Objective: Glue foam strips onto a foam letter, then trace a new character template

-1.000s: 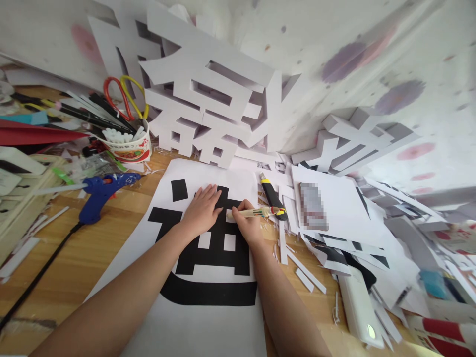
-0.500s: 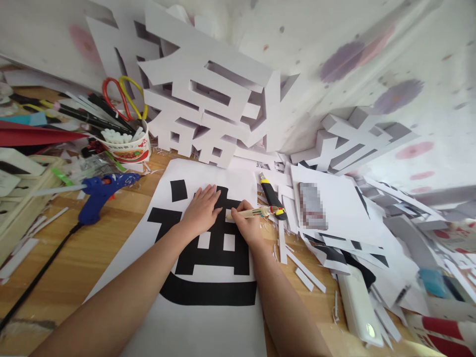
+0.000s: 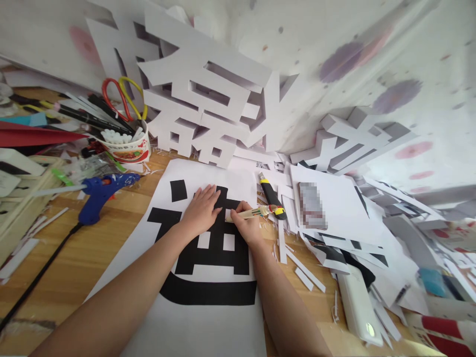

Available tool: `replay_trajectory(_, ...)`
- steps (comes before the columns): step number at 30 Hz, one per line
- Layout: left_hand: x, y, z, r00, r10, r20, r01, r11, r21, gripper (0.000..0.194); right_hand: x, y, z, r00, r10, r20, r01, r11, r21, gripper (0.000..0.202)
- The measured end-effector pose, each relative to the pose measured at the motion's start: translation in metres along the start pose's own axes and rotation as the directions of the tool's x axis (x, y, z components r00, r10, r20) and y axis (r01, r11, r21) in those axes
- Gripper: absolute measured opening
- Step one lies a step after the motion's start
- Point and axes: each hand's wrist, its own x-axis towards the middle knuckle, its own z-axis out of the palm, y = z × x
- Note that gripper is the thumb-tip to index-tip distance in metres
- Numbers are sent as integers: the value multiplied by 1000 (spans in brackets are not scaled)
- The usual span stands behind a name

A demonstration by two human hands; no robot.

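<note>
A white sheet of paper [image 3: 208, 329] lies on the wooden table with black cut-out character pieces [image 3: 213, 293] on it. My left hand [image 3: 203, 208] rests flat on the black character, its fingers stretched out over the upper part. My right hand [image 3: 245, 225] grips a cream-coloured multicolour pen [image 3: 253, 213]. The pen's tip end points left, by a small white window in the character, and its coloured end points right. Beyond the pen's right end lies a black-and-yellow utility knife [image 3: 272, 196] on paper scraps.
White cardboard characters [image 3: 219, 91] lean against the patterned curtain behind. At left are a blue glue gun [image 3: 98, 196] and a paper cup [image 3: 128, 148] with scissors and pens. Paper strips [image 3: 305, 267], a pixelated phone-like object [image 3: 312, 206] and a white power bank [image 3: 359, 307] lie at right.
My right hand and the pen have shifted very slightly. My left hand and the paper look the same.
</note>
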Motion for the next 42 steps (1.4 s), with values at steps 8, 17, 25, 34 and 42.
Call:
replay_trajectory(8,0,-1,1,1000,0,-9,0,1000,0,49,0,0,0,1000,5,4,-5,1000,-1,24)
replay_trajectory(17,0,-1,1,1000,9,-15,-9,1000,3,50,0,-1,0,1000,9,10,-10,1000,25,23)
replay_trajectory(25,0,-1,0,1000,9,-1,-9,1000,-14,52,2,6,0,999,7,-39,-3,994,107,26)
replay_trajectory(34,0,-2,1,1000,17,-15,-17,1000,-7,52,8,9,4,981,43,-188,-24,995,102,26)
replay_trajectory(42,1,-2,-1,1000,10,9,-11,1000,9,52,9,10,0,994,47,-101,-39,996,79,28)
